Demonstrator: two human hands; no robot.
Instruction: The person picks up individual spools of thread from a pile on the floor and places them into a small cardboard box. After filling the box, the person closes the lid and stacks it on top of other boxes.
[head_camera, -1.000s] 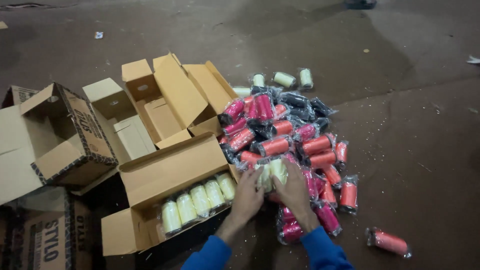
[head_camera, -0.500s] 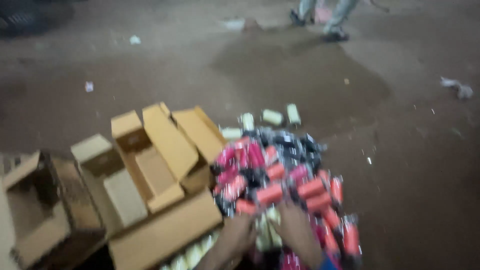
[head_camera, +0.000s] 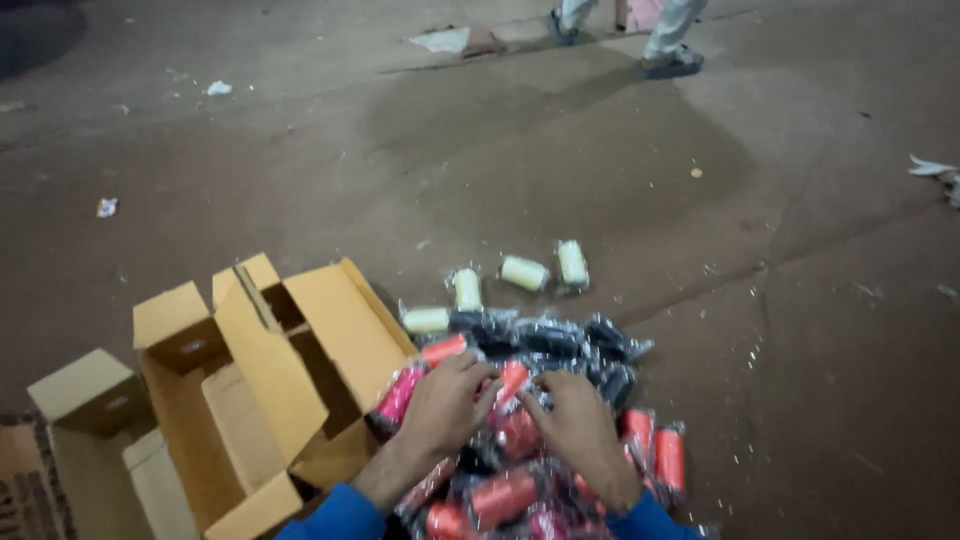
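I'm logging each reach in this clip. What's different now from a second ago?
A second ago both hands were at the near box, by a cream spool and the row already inside. Now the left hand and right hand rest on red spools in the heap, grip unclear. The view has tilted up: the filled box is out of frame. The empty cardboard boxes and cream spools lie as before.
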